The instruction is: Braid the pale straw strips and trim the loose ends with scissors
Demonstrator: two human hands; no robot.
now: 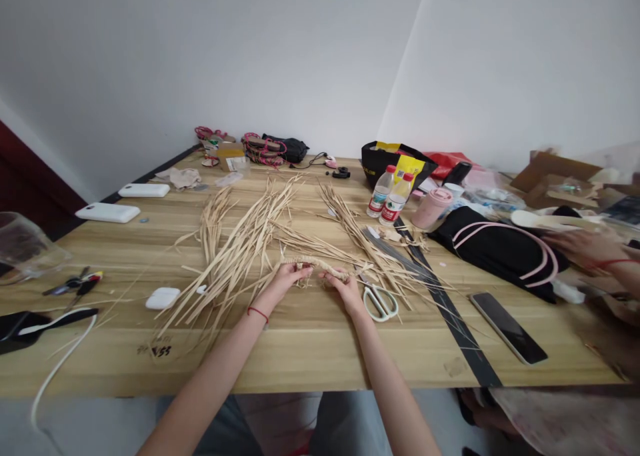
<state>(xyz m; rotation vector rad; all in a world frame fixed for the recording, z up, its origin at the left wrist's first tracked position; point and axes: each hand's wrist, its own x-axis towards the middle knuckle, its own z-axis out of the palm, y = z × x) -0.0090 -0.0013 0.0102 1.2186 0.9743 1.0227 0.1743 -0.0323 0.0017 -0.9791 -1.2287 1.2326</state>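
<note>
Left hand [287, 276] and right hand [344, 288] pinch a pale, curved braided-straw band [320, 263] (apparently mid-shaping; the next move needs even tension).

It looks like a craft workroom: bundles of long, flat, straw-coloured strips [250, 233] spread across a broad wood-grain table [310, 359], metal scissors with pale green handles [379, 299] among them, an open brown cardboard box [553, 171] to the right, plain whitish walls [225, 56] behind.

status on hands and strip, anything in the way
Left hand and right hand holding braided strip; strip bowed between them. Scissors close by right hand, loose straw ahead.
</note>
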